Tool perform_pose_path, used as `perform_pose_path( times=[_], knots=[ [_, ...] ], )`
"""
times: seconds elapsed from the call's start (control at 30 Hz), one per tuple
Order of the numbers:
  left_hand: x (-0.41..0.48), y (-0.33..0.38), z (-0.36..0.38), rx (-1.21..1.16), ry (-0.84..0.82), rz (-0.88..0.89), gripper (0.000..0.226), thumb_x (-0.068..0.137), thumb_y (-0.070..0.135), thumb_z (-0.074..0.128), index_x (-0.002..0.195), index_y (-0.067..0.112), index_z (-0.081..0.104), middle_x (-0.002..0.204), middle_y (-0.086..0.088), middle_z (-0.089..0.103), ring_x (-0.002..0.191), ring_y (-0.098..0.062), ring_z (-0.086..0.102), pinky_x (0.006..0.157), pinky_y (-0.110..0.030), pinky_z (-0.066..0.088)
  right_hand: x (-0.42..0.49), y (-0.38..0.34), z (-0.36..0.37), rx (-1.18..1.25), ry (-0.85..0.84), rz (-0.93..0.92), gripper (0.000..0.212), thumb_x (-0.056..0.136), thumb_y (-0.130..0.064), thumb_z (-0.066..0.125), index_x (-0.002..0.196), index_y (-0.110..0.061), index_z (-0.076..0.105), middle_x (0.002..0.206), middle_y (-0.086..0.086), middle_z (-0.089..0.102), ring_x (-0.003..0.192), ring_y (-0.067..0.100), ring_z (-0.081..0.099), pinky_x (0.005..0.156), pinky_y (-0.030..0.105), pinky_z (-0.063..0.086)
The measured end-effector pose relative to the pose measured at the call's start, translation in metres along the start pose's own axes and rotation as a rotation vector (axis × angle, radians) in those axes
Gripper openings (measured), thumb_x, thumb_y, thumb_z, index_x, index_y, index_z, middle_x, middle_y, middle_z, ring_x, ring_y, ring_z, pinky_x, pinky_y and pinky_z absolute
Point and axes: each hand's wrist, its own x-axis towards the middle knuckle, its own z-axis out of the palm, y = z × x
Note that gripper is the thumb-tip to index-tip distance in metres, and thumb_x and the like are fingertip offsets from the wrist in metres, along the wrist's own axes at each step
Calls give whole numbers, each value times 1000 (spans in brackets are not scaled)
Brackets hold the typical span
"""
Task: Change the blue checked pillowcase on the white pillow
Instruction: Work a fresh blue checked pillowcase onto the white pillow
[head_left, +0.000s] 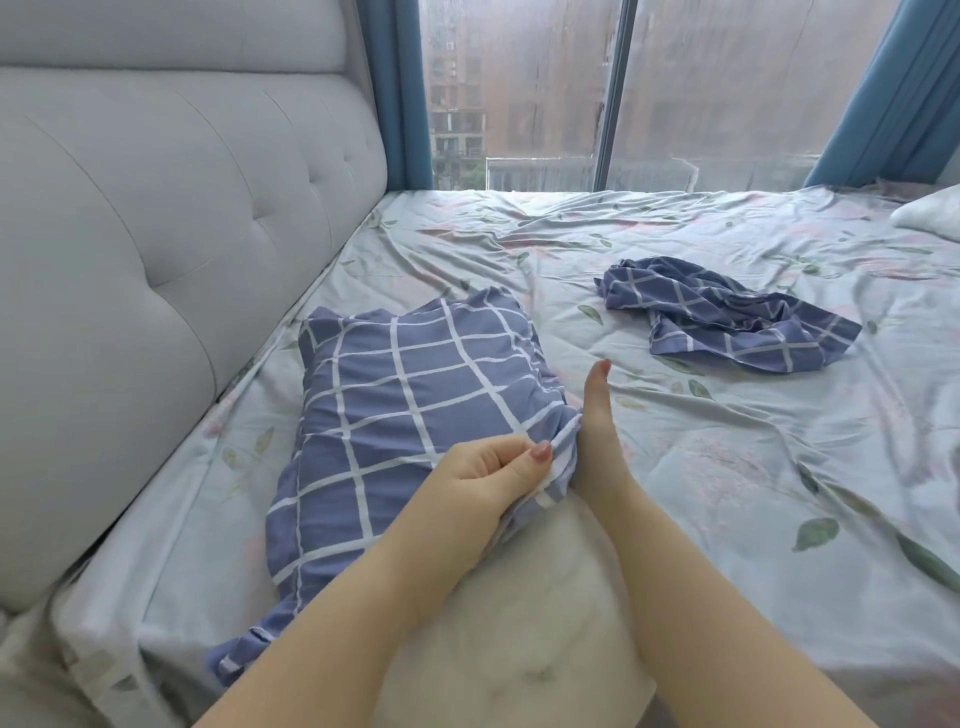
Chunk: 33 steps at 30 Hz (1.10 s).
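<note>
A blue checked pillowcase (395, 405) covers the far part of the white pillow (524, 613), whose near end lies bare in front of me. My left hand (483, 483) grips the pillowcase's open hem, thumb on top of the bunched cloth. My right hand (597, 431) is at the right side of the hem, fingers hidden in or behind the cloth, only the thumb pointing up. A second blue checked pillowcase (727, 312) lies crumpled on the sheet to the right, apart from both hands.
The bed has a pale floral sheet (727, 467). A grey tufted headboard (156, 234) runs along the left. A window with blue curtains (405, 93) is behind the bed. Another white pillow (930, 213) lies at the far right.
</note>
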Motion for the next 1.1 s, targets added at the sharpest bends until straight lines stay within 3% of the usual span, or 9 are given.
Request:
perform_pose_path(
  times=[0.1, 0.3, 0.4, 0.5, 0.67, 0.73, 0.83, 1.0, 1.1],
  knots=[
    [4, -1, -8, 185, 50, 10, 52, 99, 41, 54, 84, -8, 53, 70, -8, 41, 67, -20, 34, 67, -34, 28, 12, 0, -16, -131, -9, 15, 74, 93, -69, 27, 121, -13, 64, 104, 9, 71, 96, 21, 67, 84, 30, 51],
    [5, -8, -13, 554, 88, 20, 35, 100, 35, 53, 74, 14, 64, 56, 9, 54, 52, -5, 45, 57, -18, 38, -3, 4, -50, -209, 45, 120, 45, 100, -49, 42, 109, -13, 67, 74, -3, 72, 59, 7, 69, 50, 19, 49],
    [3, -11, -26, 579, 210, -42, 33, 100, 33, 54, 76, 12, 63, 56, 2, 65, 48, -9, 56, 61, -23, 49, -20, 3, -62, -344, -5, 218, 35, 101, -40, 46, 100, -15, 71, 80, 2, 77, 75, 16, 73, 67, 27, 55],
    [1, -17, -54, 759, 482, -96, 26, 97, 37, 58, 78, 19, 62, 67, 2, 67, 66, -10, 61, 66, -29, 49, -30, -5, -73, -474, 19, 267, 37, 98, -40, 52, 106, -9, 71, 97, 10, 76, 93, 24, 69, 89, 37, 54],
    [-12, -26, -98, 694, 717, -449, 63, 79, 59, 70, 122, 20, 48, 133, -13, 42, 121, -33, 47, 99, -42, 43, -46, -19, -94, -790, 80, 22, 38, 96, -42, 57, 85, -10, 74, 80, 5, 75, 71, 21, 70, 70, 41, 58],
    [-20, -31, -105, 534, 685, -624, 93, 70, 62, 76, 139, 20, 29, 143, -15, 32, 128, -37, 40, 103, -46, 39, -47, -18, -100, -846, 159, -182, 28, 92, -40, 64, 86, -13, 72, 87, 5, 74, 80, 20, 70, 79, 45, 58],
    [-32, -34, -109, 252, 524, -722, 120, 52, 70, 82, 143, 12, 28, 143, -11, 44, 125, -33, 47, 100, -45, 43, -47, -16, -98, -1000, 86, -420, 24, 86, -41, 70, 106, -28, 65, 107, -14, 67, 97, 5, 64, 74, 24, 48],
    [-55, -44, -123, 302, 200, -808, 108, 42, 84, 77, 126, 21, 59, 112, 0, 73, 103, -24, 69, 98, -43, 51, -46, -5, -96, -998, -197, 45, 48, 82, -69, 54, 126, -48, 55, 121, -17, 62, 93, 0, 60, 61, 17, 42],
    [-58, -41, -112, 345, 177, -634, 81, 54, 79, 75, 117, 29, 64, 100, 10, 76, 94, -14, 71, 78, -26, 56, -45, 1, -92, -828, -273, 88, 31, 92, -60, 51, 117, -43, 61, 112, -17, 69, 101, 3, 66, 81, 22, 52]
  ],
)
